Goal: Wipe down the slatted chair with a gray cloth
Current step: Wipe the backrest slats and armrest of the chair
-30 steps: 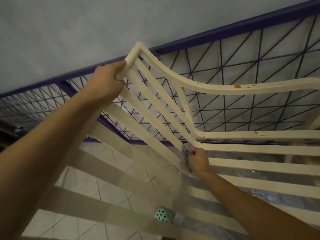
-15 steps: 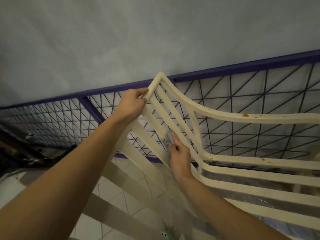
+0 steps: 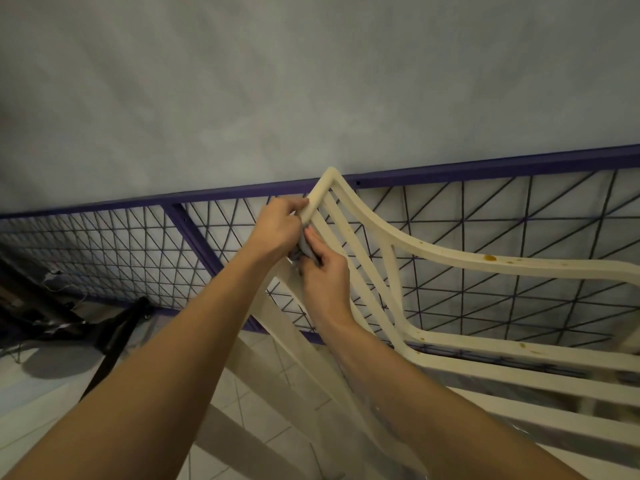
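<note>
Closest to the camera, both forearms reach up from the bottom of the frame and meet just left of centre, over pale floor tiles [image 3: 263, 403] and the blurry lower slats of the cream slatted chair [image 3: 502, 263]. The chair fills the right half and is tipped, so its corner pokes up near the middle of the frame. The right hand [image 3: 323, 275] has its fingers curled round a bunched gray cloth [image 3: 304, 247] and is pressing it against one of the thin slats. Most of the cloth is hidden, only a small wad shows between the two hands. Just above it and touching, the left hand [image 3: 277, 230] is wrapped tight round the outer edge rail below that top corner. There are some brownish spots [image 3: 490, 258] on the curved top rail out to the right. Behind the chair is a purple-framed wire grid panel [image 3: 450, 174] running across the frame, some dark stuff [image 3: 114, 330] I can't make out at the lower left, and then a plain grayish wall [image 3: 311, 81] across the whole upper half.
</note>
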Demonstrator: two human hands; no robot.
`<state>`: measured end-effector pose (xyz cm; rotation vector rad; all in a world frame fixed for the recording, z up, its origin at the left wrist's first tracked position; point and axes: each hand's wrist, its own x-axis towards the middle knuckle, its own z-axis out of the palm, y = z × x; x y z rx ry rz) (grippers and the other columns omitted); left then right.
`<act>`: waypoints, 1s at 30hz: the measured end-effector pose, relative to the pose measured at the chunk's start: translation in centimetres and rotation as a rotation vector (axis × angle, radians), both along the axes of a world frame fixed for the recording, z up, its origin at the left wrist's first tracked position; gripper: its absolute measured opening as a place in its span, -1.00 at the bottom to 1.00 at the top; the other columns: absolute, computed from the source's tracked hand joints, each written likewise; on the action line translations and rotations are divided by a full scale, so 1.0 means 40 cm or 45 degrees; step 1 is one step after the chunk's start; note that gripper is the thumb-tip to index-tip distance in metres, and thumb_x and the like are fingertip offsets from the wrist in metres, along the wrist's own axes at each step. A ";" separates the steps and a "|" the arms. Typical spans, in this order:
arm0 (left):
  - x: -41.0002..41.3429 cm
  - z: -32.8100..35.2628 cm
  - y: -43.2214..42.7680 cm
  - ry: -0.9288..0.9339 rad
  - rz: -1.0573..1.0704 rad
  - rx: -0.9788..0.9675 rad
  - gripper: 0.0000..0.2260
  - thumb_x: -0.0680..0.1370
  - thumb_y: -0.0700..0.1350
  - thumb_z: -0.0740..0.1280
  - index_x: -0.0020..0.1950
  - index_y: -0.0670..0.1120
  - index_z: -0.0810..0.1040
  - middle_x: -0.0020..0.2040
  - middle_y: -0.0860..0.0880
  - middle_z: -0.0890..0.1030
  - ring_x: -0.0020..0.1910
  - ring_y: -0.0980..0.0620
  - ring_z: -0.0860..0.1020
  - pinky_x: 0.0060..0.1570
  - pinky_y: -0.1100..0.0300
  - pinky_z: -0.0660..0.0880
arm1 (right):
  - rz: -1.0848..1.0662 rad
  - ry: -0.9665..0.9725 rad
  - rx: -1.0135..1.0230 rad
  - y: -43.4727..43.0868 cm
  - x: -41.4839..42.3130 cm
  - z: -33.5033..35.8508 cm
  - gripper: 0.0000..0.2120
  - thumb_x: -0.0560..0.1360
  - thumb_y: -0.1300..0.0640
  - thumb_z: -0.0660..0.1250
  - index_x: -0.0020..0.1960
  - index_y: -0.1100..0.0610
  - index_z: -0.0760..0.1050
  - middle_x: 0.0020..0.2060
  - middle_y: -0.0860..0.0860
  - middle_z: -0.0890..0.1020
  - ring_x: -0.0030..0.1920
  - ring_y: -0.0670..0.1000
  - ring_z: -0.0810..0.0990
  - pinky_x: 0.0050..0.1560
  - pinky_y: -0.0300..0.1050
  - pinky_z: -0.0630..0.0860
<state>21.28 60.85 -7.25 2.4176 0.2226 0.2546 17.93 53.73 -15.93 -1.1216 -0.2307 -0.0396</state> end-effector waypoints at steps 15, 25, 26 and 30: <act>0.006 -0.010 0.000 -0.026 0.011 0.227 -0.54 0.59 -0.23 0.20 0.49 0.00 0.34 0.25 -0.11 0.51 -0.29 0.14 0.47 -0.42 0.33 0.35 | -0.051 -0.125 -0.532 -0.112 -0.041 -0.197 -0.49 0.52 0.44 0.24 0.40 0.09 0.37 0.36 -0.16 0.40 0.33 -0.42 0.27 0.37 -0.44 0.19; 0.003 -0.011 -0.003 -0.036 0.021 0.196 -0.55 0.60 -0.22 0.21 0.49 0.00 0.33 0.25 -0.10 0.48 -0.28 0.10 0.49 -0.44 0.35 0.35 | -0.066 -0.118 -0.770 -0.122 -0.038 -0.228 -0.57 0.57 0.36 0.17 0.40 0.11 0.39 0.39 -0.01 0.43 0.43 -0.05 0.34 0.43 -0.22 0.24; 0.004 -0.010 -0.002 -0.038 0.025 0.188 -0.56 0.61 -0.21 0.21 0.49 0.00 0.33 0.25 -0.10 0.48 -0.28 0.11 0.49 -0.44 0.34 0.36 | -0.075 -0.148 -0.749 -0.116 -0.039 -0.212 -0.56 0.57 0.36 0.17 0.42 0.12 0.38 0.40 -0.01 0.41 0.44 -0.06 0.32 0.44 -0.21 0.23; 0.008 -0.007 -0.002 -0.039 0.023 0.178 -0.60 0.63 -0.18 0.18 0.48 0.00 0.35 0.17 -0.07 0.50 -0.28 0.12 0.48 -0.51 0.39 0.35 | -0.019 -0.091 -0.384 -0.082 -0.047 -0.128 -0.56 0.57 0.36 0.22 0.41 0.09 0.40 0.35 -0.15 0.45 0.36 -0.32 0.33 0.38 -0.39 0.22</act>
